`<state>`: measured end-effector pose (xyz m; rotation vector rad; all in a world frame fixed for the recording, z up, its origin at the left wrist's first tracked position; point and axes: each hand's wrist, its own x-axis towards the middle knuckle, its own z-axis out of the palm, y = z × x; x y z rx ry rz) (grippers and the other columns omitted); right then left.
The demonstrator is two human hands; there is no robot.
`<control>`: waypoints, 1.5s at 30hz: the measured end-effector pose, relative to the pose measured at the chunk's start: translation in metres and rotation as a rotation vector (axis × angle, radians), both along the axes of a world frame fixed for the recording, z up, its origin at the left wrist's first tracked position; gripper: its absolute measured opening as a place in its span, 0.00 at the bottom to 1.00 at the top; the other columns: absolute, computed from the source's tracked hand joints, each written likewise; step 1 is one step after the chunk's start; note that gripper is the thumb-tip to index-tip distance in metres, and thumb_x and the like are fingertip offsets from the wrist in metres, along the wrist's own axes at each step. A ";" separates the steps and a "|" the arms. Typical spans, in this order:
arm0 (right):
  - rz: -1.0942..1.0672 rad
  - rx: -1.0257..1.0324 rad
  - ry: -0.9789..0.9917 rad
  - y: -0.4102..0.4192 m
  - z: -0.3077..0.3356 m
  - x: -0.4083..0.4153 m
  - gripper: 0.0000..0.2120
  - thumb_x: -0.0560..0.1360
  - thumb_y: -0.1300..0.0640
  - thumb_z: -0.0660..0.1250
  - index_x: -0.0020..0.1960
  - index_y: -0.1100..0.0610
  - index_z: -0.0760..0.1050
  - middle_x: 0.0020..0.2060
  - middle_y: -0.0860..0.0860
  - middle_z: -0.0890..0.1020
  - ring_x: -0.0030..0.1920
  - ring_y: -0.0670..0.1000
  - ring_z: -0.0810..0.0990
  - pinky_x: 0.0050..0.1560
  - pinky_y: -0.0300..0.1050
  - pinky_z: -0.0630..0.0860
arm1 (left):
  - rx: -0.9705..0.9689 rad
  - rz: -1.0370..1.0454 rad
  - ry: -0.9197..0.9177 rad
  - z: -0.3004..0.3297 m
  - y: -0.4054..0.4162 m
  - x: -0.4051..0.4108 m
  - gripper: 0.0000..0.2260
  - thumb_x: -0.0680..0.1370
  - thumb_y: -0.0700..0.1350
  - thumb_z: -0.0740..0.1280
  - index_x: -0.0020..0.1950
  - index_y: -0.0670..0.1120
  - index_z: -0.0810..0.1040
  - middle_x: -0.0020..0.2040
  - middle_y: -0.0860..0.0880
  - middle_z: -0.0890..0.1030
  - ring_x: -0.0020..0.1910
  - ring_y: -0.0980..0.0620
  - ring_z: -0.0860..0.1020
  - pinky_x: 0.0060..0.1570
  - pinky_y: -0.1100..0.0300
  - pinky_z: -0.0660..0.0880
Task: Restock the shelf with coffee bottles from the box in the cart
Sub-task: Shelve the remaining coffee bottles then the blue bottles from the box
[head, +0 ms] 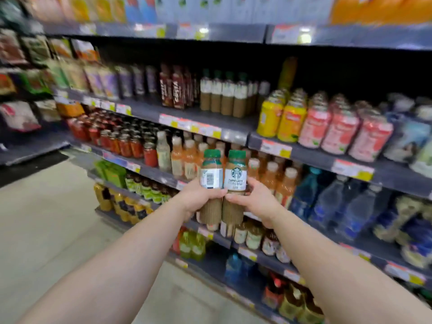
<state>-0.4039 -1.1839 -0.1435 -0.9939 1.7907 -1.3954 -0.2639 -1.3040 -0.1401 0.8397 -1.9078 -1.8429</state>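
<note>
I hold two green-capped coffee bottles side by side in front of the shelves. My left hand grips the left coffee bottle, its barcode side facing me. My right hand grips the right coffee bottle, whose white label reads caffe latte. Both stand upright and touch each other. A row of the same coffee bottles stands on the upper shelf, above and slightly ahead of my hands. The cart and box are out of view.
Dark brown bottles stand left of the coffee row; yellow bottles and pink bottles right of it. Orange drink bottles fill the shelf behind my hands, blue water bottles lower right. Pale floor lies left.
</note>
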 end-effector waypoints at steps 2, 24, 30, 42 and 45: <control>0.015 -0.053 0.029 -0.035 0.017 -0.009 0.23 0.66 0.61 0.78 0.58 0.51 0.75 0.52 0.47 0.83 0.49 0.42 0.82 0.51 0.39 0.79 | -0.011 0.033 0.037 0.011 -0.032 -0.005 0.22 0.68 0.44 0.77 0.61 0.50 0.79 0.56 0.49 0.84 0.55 0.49 0.83 0.59 0.48 0.77; -0.311 -0.166 0.395 -0.372 0.093 -0.142 0.30 0.64 0.48 0.78 0.63 0.51 0.73 0.59 0.49 0.81 0.59 0.52 0.79 0.61 0.54 0.76 | -0.272 0.220 0.250 0.106 -0.347 -0.105 0.31 0.57 0.56 0.79 0.58 0.48 0.79 0.53 0.47 0.84 0.55 0.48 0.82 0.58 0.50 0.77; -0.487 -0.119 0.411 -0.429 0.087 -0.133 0.33 0.58 0.40 0.76 0.60 0.47 0.72 0.57 0.51 0.81 0.56 0.53 0.80 0.58 0.52 0.77 | -0.317 0.045 0.258 0.118 -0.403 -0.104 0.15 0.71 0.45 0.76 0.55 0.47 0.79 0.48 0.49 0.84 0.47 0.54 0.81 0.44 0.63 0.75; -0.466 -0.166 0.360 -0.411 0.101 -0.083 0.21 0.68 0.57 0.74 0.56 0.52 0.68 0.48 0.48 0.76 0.49 0.49 0.77 0.48 0.40 0.75 | -0.297 -0.067 0.322 0.115 -0.410 -0.129 0.14 0.71 0.45 0.76 0.55 0.49 0.79 0.49 0.53 0.84 0.48 0.58 0.81 0.47 0.64 0.77; -0.233 -0.070 0.423 -0.399 0.104 -0.069 0.29 0.66 0.56 0.77 0.63 0.49 0.68 0.52 0.39 0.78 0.53 0.38 0.77 0.48 0.28 0.74 | -0.255 -0.027 0.279 0.117 -0.388 -0.142 0.25 0.69 0.52 0.76 0.60 0.47 0.71 0.53 0.52 0.81 0.51 0.54 0.79 0.46 0.62 0.74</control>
